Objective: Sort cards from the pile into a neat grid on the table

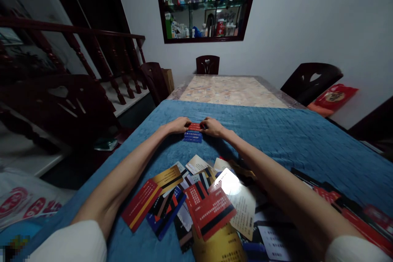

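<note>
Both arms reach forward over a blue cloth on the table. My left hand and my right hand meet at a small red card, each pinching one end of it. Just in front of the red card lies a blue card flat on the cloth. Close to my body sits a loose pile of several cards in red, blue, gold, black and white, partly hidden by my right forearm.
Beyond the cloth the table top shows a beige pattern. Dark wooden chairs stand at the far end and both sides. A stair railing runs at left. A wall shelf holds bottles. More dark and red cards lie at right.
</note>
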`<move>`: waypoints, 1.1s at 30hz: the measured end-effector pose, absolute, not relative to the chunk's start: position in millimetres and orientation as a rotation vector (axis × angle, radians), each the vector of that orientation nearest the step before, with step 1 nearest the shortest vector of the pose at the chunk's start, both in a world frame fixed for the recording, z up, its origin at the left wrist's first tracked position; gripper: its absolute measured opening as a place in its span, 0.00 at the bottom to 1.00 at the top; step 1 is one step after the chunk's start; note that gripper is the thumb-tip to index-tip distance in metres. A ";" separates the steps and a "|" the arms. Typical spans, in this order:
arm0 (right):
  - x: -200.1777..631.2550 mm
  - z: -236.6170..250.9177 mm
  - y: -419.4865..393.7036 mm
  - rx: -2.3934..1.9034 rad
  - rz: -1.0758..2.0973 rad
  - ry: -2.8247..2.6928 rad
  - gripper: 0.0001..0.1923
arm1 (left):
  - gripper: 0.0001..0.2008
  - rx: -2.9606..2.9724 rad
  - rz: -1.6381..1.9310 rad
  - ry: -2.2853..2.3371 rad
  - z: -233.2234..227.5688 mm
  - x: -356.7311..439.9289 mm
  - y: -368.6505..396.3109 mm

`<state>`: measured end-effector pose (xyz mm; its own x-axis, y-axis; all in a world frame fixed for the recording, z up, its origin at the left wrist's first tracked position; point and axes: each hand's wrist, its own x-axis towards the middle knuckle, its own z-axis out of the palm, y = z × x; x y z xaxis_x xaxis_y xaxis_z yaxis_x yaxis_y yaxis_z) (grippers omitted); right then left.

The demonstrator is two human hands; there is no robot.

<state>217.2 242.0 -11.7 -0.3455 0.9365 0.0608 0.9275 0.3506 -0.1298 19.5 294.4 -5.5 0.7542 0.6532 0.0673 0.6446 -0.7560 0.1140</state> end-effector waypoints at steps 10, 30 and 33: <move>219.9 -19.2 248.9 -1.698 0.106 -2.459 0.14 | 0.14 2.882 0.099 1.092 -8.6 21.8 295.4; 226.6 -31.3 240.8 -1.708 0.133 -2.308 0.19 | 0.15 2.814 0.271 1.300 -16.5 22.2 278.1; 230.5 -32.9 240.3 -1.733 0.138 -2.294 0.19 | 0.14 2.799 0.279 1.310 -16.7 21.2 276.7</move>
<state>230.5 240.3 -32.9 -0.2533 0.9556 0.1508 0.9306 0.2833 -0.2317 21.2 276.7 -16.7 0.6276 0.7647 0.1462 0.7578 -0.6430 0.1105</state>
